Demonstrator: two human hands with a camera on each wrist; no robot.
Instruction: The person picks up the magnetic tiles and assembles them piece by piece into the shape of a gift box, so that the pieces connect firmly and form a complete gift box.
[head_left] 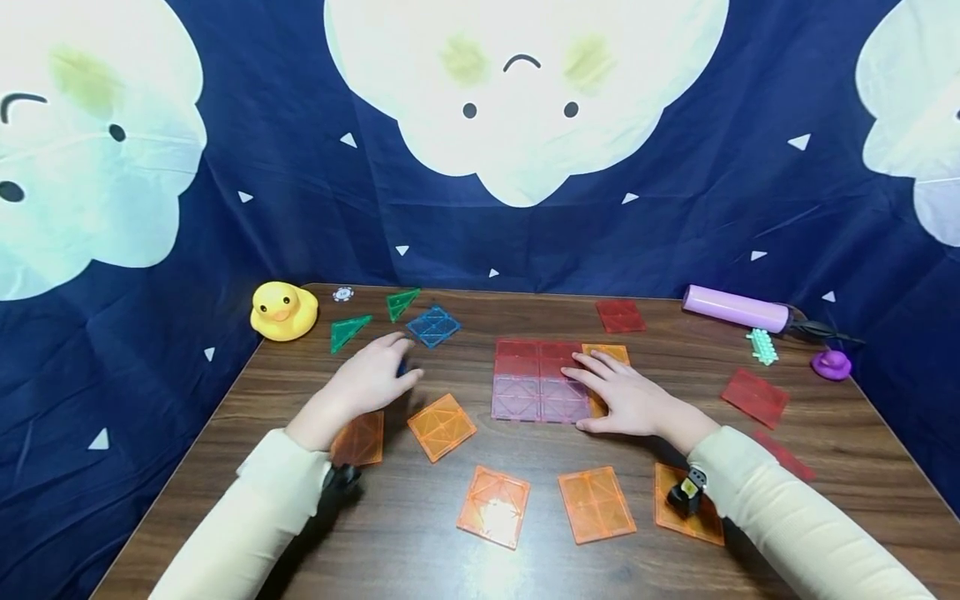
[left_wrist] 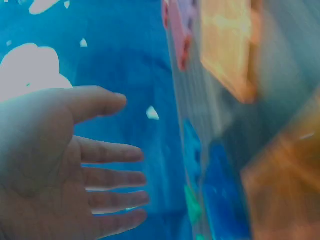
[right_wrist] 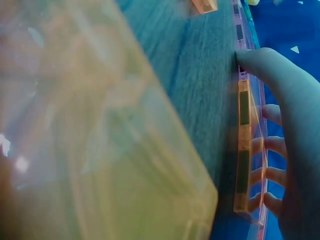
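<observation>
My left hand (head_left: 367, 375) hovers over the table's left side with fingers extended and nothing in its grasp. A dark blue tile (left_wrist: 222, 195) is mostly hidden below it, and another blue tile (head_left: 433, 326) lies just beyond the fingertips. My right hand (head_left: 633, 398) rests fingers spread on the right side of a flat block of tiles, two red ones (head_left: 517, 358) behind two light purple ones (head_left: 517, 398). Orange tiles (head_left: 611, 351) adjoin that block on the right, partly covered by this hand. Its thumb touches the block's near edge in the right wrist view.
Loose orange tiles (head_left: 442, 427) lie across the front, one under each forearm. Red tiles (head_left: 756, 397) are scattered at right. Green triangles (head_left: 349, 332), a yellow duck (head_left: 283, 312) and a poker chip (head_left: 342, 294) sit back left; a purple cylinder (head_left: 735, 308) and small purple duck (head_left: 831, 364) back right.
</observation>
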